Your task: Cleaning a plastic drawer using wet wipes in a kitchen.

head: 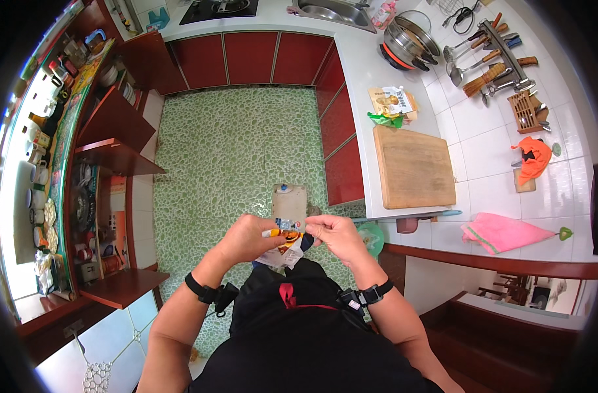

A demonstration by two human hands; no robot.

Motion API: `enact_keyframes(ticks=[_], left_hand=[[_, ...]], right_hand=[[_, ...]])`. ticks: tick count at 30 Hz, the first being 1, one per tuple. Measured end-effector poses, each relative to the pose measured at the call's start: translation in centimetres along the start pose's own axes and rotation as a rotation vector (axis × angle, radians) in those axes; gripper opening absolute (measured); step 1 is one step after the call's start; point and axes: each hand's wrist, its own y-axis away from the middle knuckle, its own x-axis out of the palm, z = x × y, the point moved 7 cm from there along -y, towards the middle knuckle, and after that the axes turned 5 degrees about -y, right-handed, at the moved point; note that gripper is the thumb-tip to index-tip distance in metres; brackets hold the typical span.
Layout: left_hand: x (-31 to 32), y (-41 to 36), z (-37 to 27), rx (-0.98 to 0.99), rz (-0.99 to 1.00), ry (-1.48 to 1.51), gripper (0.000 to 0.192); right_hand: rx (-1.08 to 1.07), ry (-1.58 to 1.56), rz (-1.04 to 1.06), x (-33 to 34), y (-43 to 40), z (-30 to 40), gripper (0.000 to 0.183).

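A printed plastic packet [290, 236] in white, yellow and blue is held in front of my waist. My left hand [249, 238] grips its left side between thumb and fingers. At the packet's upper right corner, the thumb and fingertips of my right hand [334, 236] are pinched together, and the edge there is small and partly covered by the fingers. The packet's contents cannot be seen. Beyond it, lower down near the floor, is a pale rectangular object [289, 200] with a small blue item at its far end.
To the right, a white counter [350, 73] carries a wooden chopping board [414, 167], food pouches [391, 101] and a steel pot [411, 39]. A green plastic bin [370, 239] stands by my right leg. Several cabinet doors [119, 156] hang open on the left.
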Motion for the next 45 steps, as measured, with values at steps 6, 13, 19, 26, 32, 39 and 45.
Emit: enact_keyframes(ticks=[6,13,19,26,32,39,45], left_hand=[[0.8,-0.4,0.8,-0.006,0.043,-0.021,0.023],[0.9,-0.5,1.0,0.034,0.074,-0.042,0.021],[0.8,-0.6,0.2,0.125,0.114,-0.094,0.022],[1.4,-0.9,-0.5,0.198,0.135,-0.096,0.022],[0.9,-0.2,0.1,0.233,0.047,-0.152,0.021],[0.2,1.2,0.1,0.065,0.002,0.003,0.020],[0.4,2.3,1.0,0.076,-0.003,0.111,0.021]], right_hand=[[0.008,0.042,-0.055,-0.1,-0.4,0.0,0.035],[-0.183,0.152,-0.063,0.9,0.5,2.1,0.035],[-0.256,0.394,0.009,2.5,1.5,4.0,0.038],[-0.404,0.600,0.024,3.7,2.0,4.3,0.031],[-0.347,0.706,0.046,5.0,2.1,6.0,0.032],[-0.325,0.426,0.084,5.0,1.9,5.3,0.033],[-0.397,0.406,0.027,5.6,2.7,5.8,0.028]])
